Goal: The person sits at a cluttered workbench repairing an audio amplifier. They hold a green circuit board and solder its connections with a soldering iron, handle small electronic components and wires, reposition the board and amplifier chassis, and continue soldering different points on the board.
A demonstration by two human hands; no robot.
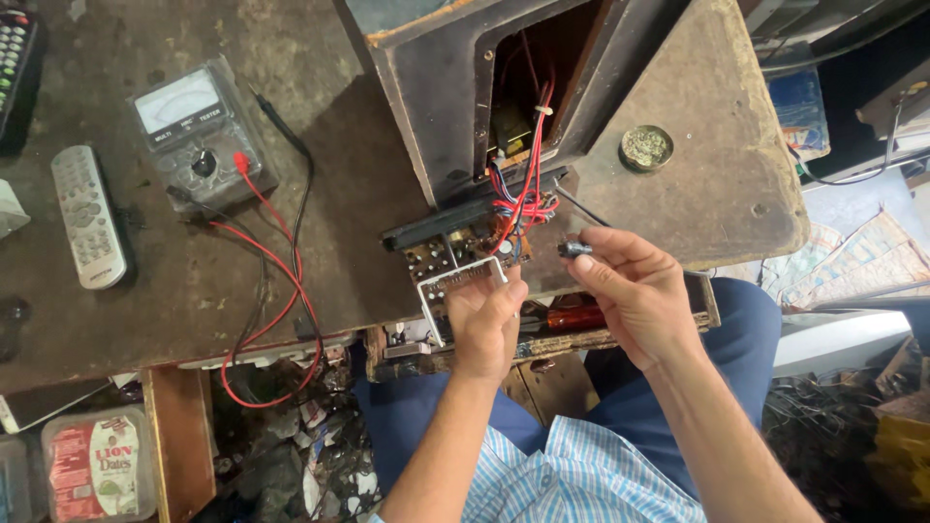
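In the head view, the left hand point(487, 324) gripped the near edge of a circuit board point(463, 260) that lay just in front of a dark wooden cabinet point(455, 87), red and blue wires point(528, 189) running from board into cabinet. The right hand point(630, 291), right of the board, pinched a small dark part point(573, 249). Left of the cabinet sat a multimeter point(199, 136) and a grey remote point(89, 218).

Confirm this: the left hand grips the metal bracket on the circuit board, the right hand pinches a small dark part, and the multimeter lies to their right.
Wrong side. In the head view the multimeter lies to the left of both hands, beside the grey remote.
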